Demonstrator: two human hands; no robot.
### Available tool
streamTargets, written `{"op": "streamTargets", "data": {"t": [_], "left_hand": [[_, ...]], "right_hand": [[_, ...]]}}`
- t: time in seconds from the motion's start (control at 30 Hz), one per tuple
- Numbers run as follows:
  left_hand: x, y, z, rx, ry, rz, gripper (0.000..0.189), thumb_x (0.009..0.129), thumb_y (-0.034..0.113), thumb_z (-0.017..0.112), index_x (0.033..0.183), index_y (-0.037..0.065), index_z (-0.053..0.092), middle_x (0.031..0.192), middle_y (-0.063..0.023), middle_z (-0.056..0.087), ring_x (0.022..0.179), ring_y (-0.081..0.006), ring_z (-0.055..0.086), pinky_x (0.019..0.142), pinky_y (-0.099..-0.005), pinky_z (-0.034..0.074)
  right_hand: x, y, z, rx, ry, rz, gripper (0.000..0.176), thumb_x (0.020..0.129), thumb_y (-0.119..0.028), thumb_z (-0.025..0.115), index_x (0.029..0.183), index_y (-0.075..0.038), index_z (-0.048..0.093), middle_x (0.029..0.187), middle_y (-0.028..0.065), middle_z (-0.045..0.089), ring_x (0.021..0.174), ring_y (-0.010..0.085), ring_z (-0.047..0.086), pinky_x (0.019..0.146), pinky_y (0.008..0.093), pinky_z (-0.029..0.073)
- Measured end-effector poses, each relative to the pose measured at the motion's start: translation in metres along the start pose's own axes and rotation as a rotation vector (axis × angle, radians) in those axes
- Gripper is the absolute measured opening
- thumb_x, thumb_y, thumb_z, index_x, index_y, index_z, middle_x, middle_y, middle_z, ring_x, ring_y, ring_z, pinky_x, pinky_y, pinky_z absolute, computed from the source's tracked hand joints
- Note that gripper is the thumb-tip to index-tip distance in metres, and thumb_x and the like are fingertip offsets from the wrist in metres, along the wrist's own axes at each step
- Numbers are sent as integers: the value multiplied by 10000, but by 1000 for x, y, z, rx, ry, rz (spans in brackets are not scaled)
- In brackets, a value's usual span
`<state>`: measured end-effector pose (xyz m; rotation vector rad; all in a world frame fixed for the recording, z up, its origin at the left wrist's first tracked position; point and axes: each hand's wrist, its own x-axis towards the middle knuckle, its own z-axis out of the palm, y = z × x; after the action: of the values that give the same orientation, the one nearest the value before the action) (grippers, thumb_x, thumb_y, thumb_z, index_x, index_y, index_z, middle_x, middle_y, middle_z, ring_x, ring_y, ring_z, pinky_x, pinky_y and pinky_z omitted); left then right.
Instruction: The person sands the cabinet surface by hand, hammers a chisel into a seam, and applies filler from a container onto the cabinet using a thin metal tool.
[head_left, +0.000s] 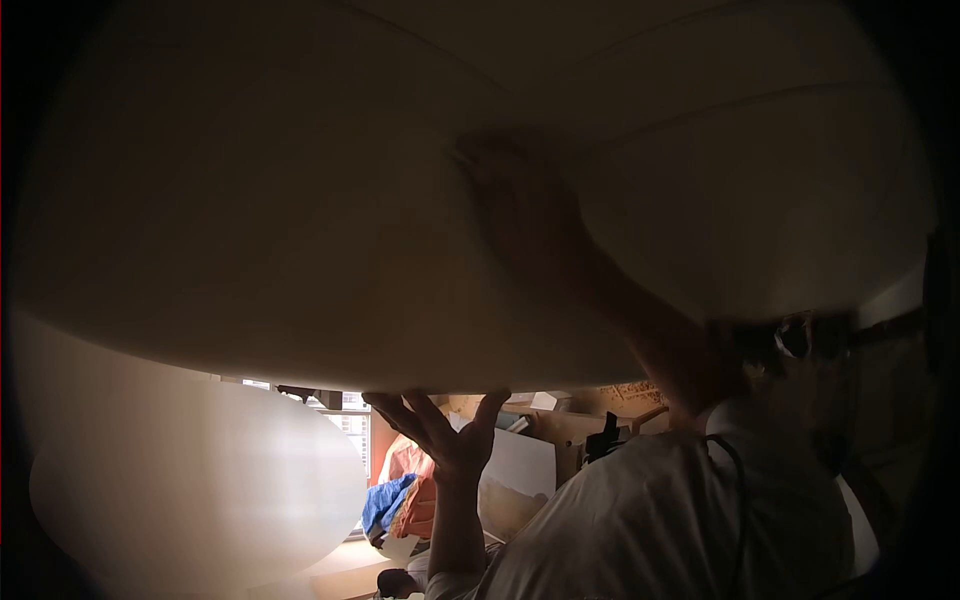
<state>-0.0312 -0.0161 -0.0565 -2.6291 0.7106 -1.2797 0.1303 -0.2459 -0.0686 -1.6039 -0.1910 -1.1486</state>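
Note:
A large, pale, smooth panel (pixel 330 250) fills the upper view, dim and in shadow, with faint curved lines near its top. My left hand (pixel 455 435) reaches up to its lower edge, fingers spread and fingertips touching that edge. Higher up, my right hand (pixel 520 195) rests against the broad face of the panel. Its fingers look curled together, though darkness and blur hide the details. A thin lighter streak shows by those fingers; what it is I cannot make out.
To the lower left stands another pale rounded surface (pixel 210 470), lit brightly on one side. Behind my left hand are a blue cloth or bag (pixel 388 502), orange material (pixel 416 508) and a white board (pixel 518 482). A window (pixel 354 420) shows beyond.

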Motion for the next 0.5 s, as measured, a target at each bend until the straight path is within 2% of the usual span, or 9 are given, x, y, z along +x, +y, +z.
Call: {"op": "streamTargets", "data": {"t": [0.13, 0.2, 0.23, 0.3, 0.33, 0.4, 0.43, 0.5], "left_hand": [[-2, -2, 2, 26, -4, -5, 1283, 756, 638, 872, 1685, 120, 154, 1709, -312, 39, 1574, -547, 73, 1186, -762, 206], [1, 2, -1, 28, -28, -31, 1288, 756, 641, 871, 1684, 112, 151, 1704, -319, 51, 1574, -548, 63, 1190, -761, 193], [-1, 2, -1, 33, -39, -31, 1288, 756, 641, 871, 1684, 112, 151, 1704, -319, 51, 1574, -548, 63, 1190, -761, 193], [-1, 0, -1, 30, -36, -28, 1285, 763, 635, 869, 1683, 101, 150, 1699, -325, 56, 1575, -546, 55, 1192, -758, 184], [-2, 0, -4, 30, -34, -26, 1285, 763, 635, 869, 1683, 101, 150, 1699, -325, 56, 1575, -546, 55, 1192, -758, 184], [0, 1, 0, 4, -19, -22, 1272, 775, 631, 861, 1684, 101, 145, 1697, -325, 61, 1575, -546, 56, 1193, -755, 185], [2, 2, 2, 5, -18, -22, 1272, 775, 631, 861, 1684, 101, 145, 1697, -325, 61, 1575, -546, 56, 1193, -755, 185], [1, 4, 1, 42, -22, -25, 1261, 780, 627, 859, 1684, 107, 150, 1701, -321, 50, 1576, -545, 55, 1190, -754, 195]], "right_hand": [[-23, -21, -13, -53, -150, 38, 401, 1071, -110, 466, 1455, -107, 583, 1401, 175, 577, 1302, 347, 563, 1117, 481, 468], [-26, -38, -23, 480, -61, 250, 404, 1077, -249, 512, 1454, -114, 561, 1224, 167, 619, 1178, 335, 633, 1054, 427, 527], [-23, -29, -17, 485, -63, 260, 404, 1077, -249, 512, 1454, -114, 561, 1224, 167, 619, 1178, 335, 633, 1054, 427, 527], [1, -12, -9, -8, -9, -62, 403, 1089, -297, 527, 1438, -99, 568, 1223, 176, 616, 1142, 326, 643, 1019, 410, 533], [-4, -21, -16, -9, -6, -63, 403, 1089, -297, 527, 1438, -99, 568, 1223, 176, 616, 1142, 326, 643, 1019, 410, 533], [-12, -42, -34, 194, -270, 415, 365, 1101, -307, 513, 1381, -99, 621, 1217, 179, 619, 1138, 324, 648, 1015, 413, 534], [-14, -36, -31, 195, -270, 414, 365, 1101, -307, 513, 1381, -99, 621, 1217, 179, 619, 1138, 324, 648, 1015, 413, 534], [-29, -24, -21, 150, -64, 39, 346, 1099, -294, 514, 1372, -126, 645, 1223, 183, 611, 1156, 327, 648, 1035, 425, 532]]}}
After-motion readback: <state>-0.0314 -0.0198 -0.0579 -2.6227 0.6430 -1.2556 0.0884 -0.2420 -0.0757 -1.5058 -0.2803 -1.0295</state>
